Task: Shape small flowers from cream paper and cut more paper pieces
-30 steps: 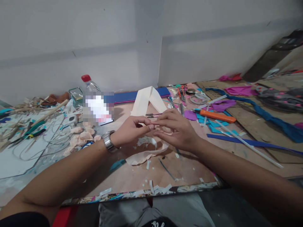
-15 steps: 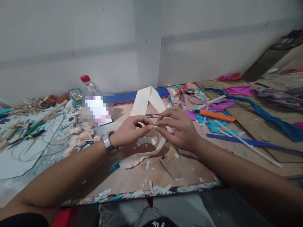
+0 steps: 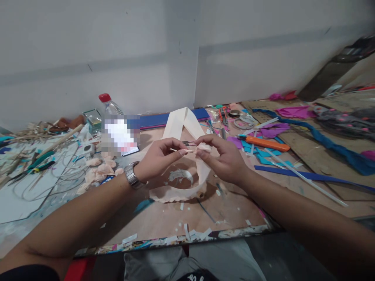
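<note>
Above the table point(image 3: 234, 212), left hand point(image 3: 156, 159) and right hand point(image 3: 225, 160) pinch a pale strip point(image 3: 202, 173), partly hidden where gripped.

Left fingers point(image 3: 177, 156) pinch thin stem point(image 3: 191, 151); right fingers point(image 3: 209, 158) hold bunched end point(image 3: 205, 147) of peach strip point(image 3: 203, 173) trailing onto table point(image 3: 234, 212).

Tabletop point(image 3: 234, 212): white scraps point(image 3: 195, 235) near front, blue sheet point(image 3: 154, 120) at back, cardboard point(image 3: 319, 158) right.

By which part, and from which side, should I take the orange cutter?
The orange cutter is probably best gripped by its broad right end, from above on the near side, since it lies with its narrow dark tip pointing left.
</note>
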### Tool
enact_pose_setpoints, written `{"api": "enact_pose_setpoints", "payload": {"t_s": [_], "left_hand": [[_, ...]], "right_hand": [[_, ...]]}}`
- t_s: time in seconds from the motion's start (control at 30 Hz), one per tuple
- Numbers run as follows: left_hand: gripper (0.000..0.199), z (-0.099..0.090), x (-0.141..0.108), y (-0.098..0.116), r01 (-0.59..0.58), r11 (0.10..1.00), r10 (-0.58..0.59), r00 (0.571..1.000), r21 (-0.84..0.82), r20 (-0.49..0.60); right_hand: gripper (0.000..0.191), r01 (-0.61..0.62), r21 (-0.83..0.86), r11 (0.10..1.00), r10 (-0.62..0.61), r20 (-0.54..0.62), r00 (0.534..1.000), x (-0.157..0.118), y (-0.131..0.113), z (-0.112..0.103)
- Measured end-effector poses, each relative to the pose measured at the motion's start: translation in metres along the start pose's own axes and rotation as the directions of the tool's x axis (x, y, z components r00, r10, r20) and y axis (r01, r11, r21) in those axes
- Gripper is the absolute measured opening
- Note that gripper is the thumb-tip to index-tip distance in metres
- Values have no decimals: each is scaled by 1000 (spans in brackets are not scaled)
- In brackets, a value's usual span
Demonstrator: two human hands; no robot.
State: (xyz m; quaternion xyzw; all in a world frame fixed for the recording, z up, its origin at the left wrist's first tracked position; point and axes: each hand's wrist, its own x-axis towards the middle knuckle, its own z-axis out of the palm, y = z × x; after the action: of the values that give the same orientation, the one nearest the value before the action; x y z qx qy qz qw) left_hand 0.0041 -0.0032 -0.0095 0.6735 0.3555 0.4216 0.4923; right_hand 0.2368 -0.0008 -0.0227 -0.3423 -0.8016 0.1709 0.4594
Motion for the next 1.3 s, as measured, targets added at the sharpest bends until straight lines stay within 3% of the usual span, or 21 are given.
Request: {"api": "enact_pose_setpoints", "payload": {"t_s": [0.1, 0.3, 0.43, 0.57, 0.7, 0.77, 0.83, 0.93, 1.07, 1.2, 1.3], "left_hand": [[26, 1, -1, 3, -20, 999, 20, 1000, -45, -5], [22, -1, -1, -1, -60, 987, 67, 997, -152, 39], [20, -3, 1, -2, -66, 952, 79, 996, -297, 29], [23, -3, 2, 2, 4, 895, 7, 1000, -447, 24], [23, -4, 2, 4, 74, 852, -63, 997, -519, 40], [21, -4, 2, 4, 81, 840, -70, 997, -536, 41], [18, -5, 2, 4, 78, 835, -61, 997, -545, 51], [16, -5, 2, 3, 73, 845, -44, 997, -530, 68], [21, -6, 2, 0, 41, 892, -1, 996, -451, 88], [22, -5, 0, 0, 18, 945, 32, 989, -326, 147], [22, -2, -1, 1, 14, 976, 11, 994, -217, 112]], "right_hand": [[33, -125, 177, 976, 119, 44, 992, 0, 3, 3], [47, -345, 486, 803, 245, 258, 935, -2, 1, 11], [48, -427, 564, 707, 215, 404, 889, -3, 0, 13], [53, -507, 634, 584, 184, 505, 843, -3, 2, 10], [61, -528, 719, 453, 143, 525, 839, -1, 4, 6], [59, -511, 744, 430, 106, 520, 847, 1, 4, 3], [55, -495, 749, 440, 123, 496, 859, 2, 4, -1], [53, -484, 738, 470, 255, 412, 875, 6, 4, -5], [45, -372, 575, 729, 382, 109, 918, 11, 6, -5], [35, -241, 287, 927, 292, -150, 945, 12, 15, -2], [45, -59, 33, 998, 65, -252, 965, 8, 17, -2]]}}
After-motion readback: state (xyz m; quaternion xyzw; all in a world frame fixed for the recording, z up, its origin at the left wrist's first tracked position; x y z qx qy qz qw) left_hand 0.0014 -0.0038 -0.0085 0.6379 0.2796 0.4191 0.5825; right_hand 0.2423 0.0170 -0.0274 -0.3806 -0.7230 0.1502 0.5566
